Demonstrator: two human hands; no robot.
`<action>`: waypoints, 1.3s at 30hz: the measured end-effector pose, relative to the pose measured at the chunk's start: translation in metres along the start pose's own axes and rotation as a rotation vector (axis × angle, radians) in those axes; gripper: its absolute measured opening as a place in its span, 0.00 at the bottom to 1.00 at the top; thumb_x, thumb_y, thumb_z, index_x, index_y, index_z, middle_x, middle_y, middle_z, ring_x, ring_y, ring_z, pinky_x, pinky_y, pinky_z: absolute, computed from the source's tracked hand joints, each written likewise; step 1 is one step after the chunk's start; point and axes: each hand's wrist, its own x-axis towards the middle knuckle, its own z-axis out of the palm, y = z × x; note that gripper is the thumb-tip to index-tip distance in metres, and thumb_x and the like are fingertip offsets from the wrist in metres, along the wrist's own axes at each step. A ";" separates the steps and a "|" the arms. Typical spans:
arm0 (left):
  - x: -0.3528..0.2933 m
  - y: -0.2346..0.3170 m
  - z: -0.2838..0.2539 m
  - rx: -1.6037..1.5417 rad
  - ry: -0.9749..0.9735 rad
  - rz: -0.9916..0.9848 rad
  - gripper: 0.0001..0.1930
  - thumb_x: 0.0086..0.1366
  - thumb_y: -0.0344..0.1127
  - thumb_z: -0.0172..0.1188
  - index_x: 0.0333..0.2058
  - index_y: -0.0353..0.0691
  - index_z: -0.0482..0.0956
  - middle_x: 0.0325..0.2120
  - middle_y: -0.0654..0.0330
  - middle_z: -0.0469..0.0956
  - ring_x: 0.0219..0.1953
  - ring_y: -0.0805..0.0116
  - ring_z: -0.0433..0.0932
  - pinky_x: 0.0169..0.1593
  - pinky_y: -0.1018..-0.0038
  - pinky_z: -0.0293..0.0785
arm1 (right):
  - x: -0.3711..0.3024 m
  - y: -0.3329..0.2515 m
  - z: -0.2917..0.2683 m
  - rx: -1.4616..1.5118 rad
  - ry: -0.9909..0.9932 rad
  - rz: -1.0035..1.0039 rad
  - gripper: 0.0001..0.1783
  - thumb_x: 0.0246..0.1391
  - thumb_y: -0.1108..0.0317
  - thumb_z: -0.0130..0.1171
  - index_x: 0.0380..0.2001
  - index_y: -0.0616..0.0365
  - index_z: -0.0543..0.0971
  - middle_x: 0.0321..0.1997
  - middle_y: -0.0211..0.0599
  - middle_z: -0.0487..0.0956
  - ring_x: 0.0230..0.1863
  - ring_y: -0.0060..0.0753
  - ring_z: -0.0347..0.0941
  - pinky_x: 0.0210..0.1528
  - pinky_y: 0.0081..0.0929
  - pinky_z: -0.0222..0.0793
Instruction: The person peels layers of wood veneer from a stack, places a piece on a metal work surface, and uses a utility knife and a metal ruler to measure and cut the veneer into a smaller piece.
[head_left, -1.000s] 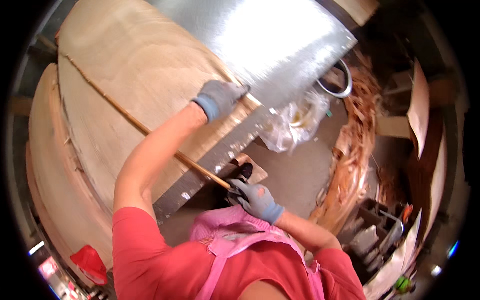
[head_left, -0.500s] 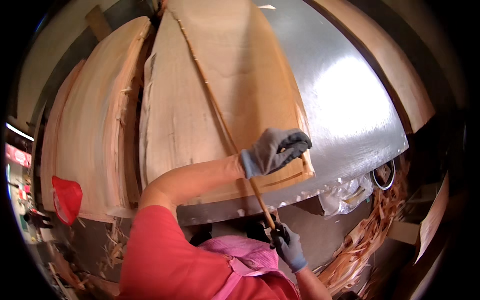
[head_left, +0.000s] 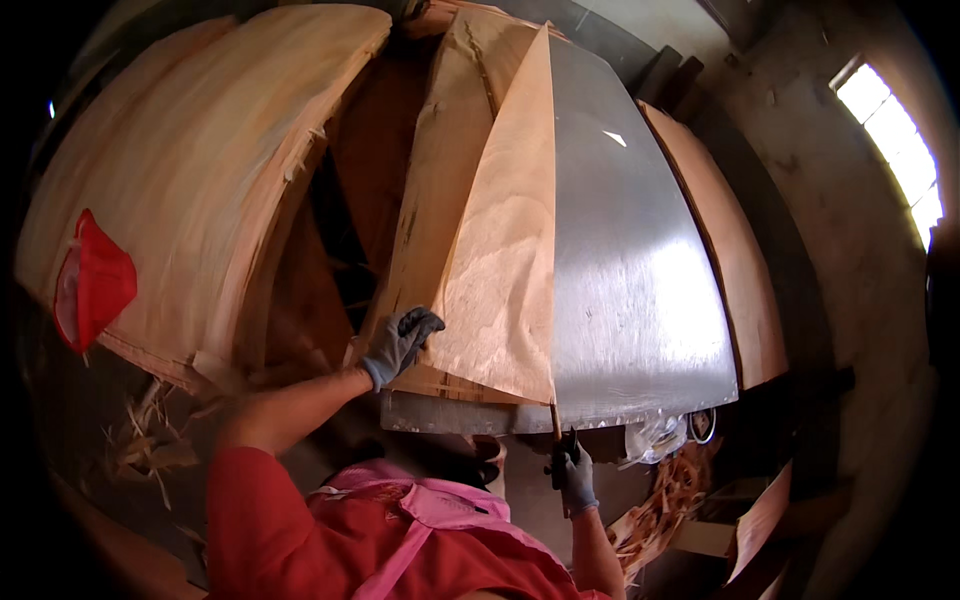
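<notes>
A thin wood veneer sheet [head_left: 505, 290] is raised and bent over a stack of veneer [head_left: 425, 200]. My left hand [head_left: 402, 342], in a grey and black work glove, is closed with its fingertips at the sheet's near left edge. My right hand [head_left: 572, 475], gloved alike, grips the near end of a thin wooden stick [head_left: 557, 424] below the table's front edge. Most of the stick is hidden by the sheet, whose straight right edge runs above it. Right of the sheet shows the smooth metal tabletop [head_left: 640, 320].
A taller stack of veneer [head_left: 200, 170] stands at the left, with a red hat [head_left: 98, 280] on its near corner. Wood shavings [head_left: 655, 505] and a clear plastic bag [head_left: 655, 440] are at the lower right. Another veneer stack [head_left: 720, 240] lies beyond the metal top.
My left hand has moved left to the sheet's edge. The sheet has been lifted and now covers most of the stick, which lay bare on top. The view has swung right.
</notes>
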 end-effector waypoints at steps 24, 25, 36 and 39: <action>-0.114 -0.014 -0.014 -0.361 -0.048 -0.539 0.09 0.70 0.33 0.56 0.41 0.34 0.82 0.39 0.60 0.83 0.45 0.71 0.79 0.51 0.76 0.72 | 0.001 -0.042 0.069 0.224 0.122 0.131 0.23 0.63 0.55 0.55 0.60 0.45 0.70 0.25 0.25 0.71 0.16 0.19 0.65 0.11 0.19 0.56; -0.116 -0.022 -0.012 -0.372 -0.070 -0.491 0.11 0.71 0.36 0.55 0.42 0.34 0.81 0.40 0.60 0.83 0.45 0.72 0.79 0.52 0.76 0.72 | -0.001 -0.046 0.068 0.213 0.071 0.156 0.26 0.63 0.56 0.56 0.62 0.45 0.68 0.29 0.26 0.72 0.17 0.19 0.66 0.12 0.17 0.56; -0.157 -0.053 0.010 -0.479 -0.173 -0.509 0.10 0.71 0.34 0.56 0.43 0.34 0.81 0.41 0.62 0.82 0.45 0.73 0.78 0.54 0.76 0.73 | -0.013 -0.076 0.121 0.006 -0.078 0.017 0.29 0.57 0.75 0.61 0.62 0.53 0.68 0.41 0.26 0.76 0.24 0.14 0.67 0.22 0.15 0.67; -0.173 -0.049 0.015 -0.579 -0.215 -0.626 0.10 0.71 0.32 0.54 0.46 0.36 0.80 0.40 0.62 0.82 0.41 0.73 0.79 0.46 0.75 0.79 | -0.019 -0.071 0.114 0.068 -0.069 0.117 0.29 0.57 0.74 0.62 0.62 0.53 0.69 0.39 0.26 0.76 0.23 0.15 0.68 0.21 0.16 0.67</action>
